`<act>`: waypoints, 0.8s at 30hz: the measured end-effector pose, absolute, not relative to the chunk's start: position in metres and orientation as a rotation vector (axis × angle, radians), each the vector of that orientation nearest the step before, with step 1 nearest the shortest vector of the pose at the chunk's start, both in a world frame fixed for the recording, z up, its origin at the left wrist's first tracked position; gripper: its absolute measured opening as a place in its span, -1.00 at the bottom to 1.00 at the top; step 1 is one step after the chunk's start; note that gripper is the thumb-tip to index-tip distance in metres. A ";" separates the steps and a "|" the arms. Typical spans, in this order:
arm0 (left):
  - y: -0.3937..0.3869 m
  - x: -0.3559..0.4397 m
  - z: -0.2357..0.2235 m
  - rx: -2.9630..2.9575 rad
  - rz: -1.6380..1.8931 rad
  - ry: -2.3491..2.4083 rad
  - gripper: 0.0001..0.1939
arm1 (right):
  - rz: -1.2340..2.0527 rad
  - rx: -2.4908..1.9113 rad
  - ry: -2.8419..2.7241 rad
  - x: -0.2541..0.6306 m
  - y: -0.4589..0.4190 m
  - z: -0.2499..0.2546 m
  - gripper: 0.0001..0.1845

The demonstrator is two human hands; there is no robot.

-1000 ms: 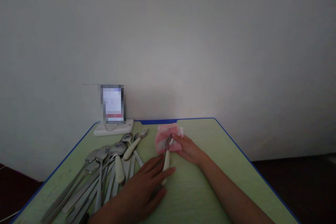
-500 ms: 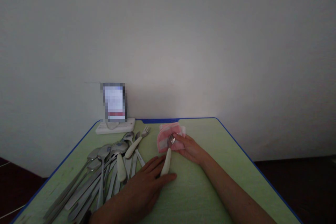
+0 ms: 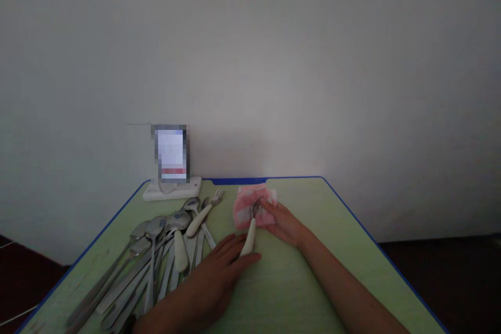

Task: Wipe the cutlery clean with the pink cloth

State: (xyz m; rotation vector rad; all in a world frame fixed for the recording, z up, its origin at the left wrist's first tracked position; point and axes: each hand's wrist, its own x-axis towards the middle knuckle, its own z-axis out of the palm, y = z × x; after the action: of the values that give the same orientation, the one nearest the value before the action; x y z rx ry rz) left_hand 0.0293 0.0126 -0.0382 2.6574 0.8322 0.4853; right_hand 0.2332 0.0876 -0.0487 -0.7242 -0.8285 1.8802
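The green, blue-edged table [image 3: 284, 292] carries heaped cutlery [image 3: 180, 253] and a white object [image 3: 183, 189], possibly a stand.

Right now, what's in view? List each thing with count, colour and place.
Held spoon: one, silver, cream handle, centre
Cloth: one, pink and white, under the spoon's bowl
Cutlery pile: count unclear from overlap, mostly silver, left of cloth
Fork: one, silver, cream handle, pile's far end
Screen: one, whitish, pixelated, back left
Base: one, white, below screen
Table: one, green, blue edge, foreground
Wall: one, grey, behind table
Floor: one, dark, lower corners
Left hand: one, bare, on spoon handle
Right hand: one, bare, at cloth
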 end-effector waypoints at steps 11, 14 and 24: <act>0.011 0.031 -0.045 2.596 0.420 1.025 -0.50 | 2.059 -0.578 -0.580 0.243 0.089 -0.038 -0.43; 0.010 0.031 -0.041 2.609 0.435 1.007 -0.47 | 2.084 -0.589 -0.590 0.241 0.088 -0.037 -0.58; 0.018 0.031 -0.037 2.575 0.386 0.976 -0.44 | 2.059 -0.627 -0.765 0.236 0.093 -0.044 -0.61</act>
State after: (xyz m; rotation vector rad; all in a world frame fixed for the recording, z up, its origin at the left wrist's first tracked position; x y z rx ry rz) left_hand 0.0309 0.0180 -0.0371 2.5746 0.9760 0.3858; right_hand 0.2356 0.0928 -0.0437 -0.6269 -0.7647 2.0594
